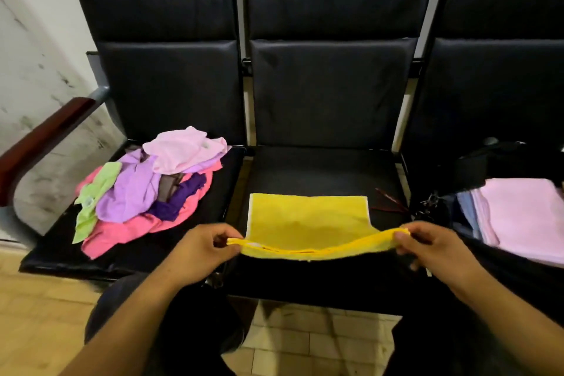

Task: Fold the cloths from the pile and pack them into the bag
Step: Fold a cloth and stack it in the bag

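Yellow rectangular terry cloth (308, 220) on black middle seat (323, 171), long axis left-right, near edge lifted, one end pinched by left hand (200, 253), other by right hand (433, 249), far edge lying flat

The left hand (201, 250) and right hand (433, 249) are bare, with no gloves; the left forearm (128, 323) and right forearm (494, 308) are unsleeved to the picture's edge; dark grey cloth trousers (195, 323) cover both legs, looking nearly black on the right one.
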Motion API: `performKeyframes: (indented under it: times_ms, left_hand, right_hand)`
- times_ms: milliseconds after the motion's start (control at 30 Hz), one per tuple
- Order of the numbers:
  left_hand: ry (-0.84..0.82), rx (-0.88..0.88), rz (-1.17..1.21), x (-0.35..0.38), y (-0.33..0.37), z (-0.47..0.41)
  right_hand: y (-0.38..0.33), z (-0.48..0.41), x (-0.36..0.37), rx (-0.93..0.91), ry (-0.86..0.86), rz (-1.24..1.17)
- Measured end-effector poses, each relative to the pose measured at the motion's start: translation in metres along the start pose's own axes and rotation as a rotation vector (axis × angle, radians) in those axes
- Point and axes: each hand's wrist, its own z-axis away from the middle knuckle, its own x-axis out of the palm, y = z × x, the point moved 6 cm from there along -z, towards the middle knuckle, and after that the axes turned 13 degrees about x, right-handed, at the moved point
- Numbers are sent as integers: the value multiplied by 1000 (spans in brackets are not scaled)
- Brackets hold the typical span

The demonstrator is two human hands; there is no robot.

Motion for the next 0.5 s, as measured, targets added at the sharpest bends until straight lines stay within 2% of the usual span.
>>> performKeyframes:
  times_ms: [67,167,300,500]
  left_hand:
    - [-37,-50,1,18,-22,1]
    - [1,-91,23,32,-44,-13]
    - [58,-153,85,40,-72,-46]
    - [166,-244,-2,44,-104,-102]
  right_hand:
    - [27,-11,10,76,-10,111]
    - [40,-31,20,122,24,217]
    - [35,-67,26,158,116,285]
    - [21,-127,42,153,183,364]
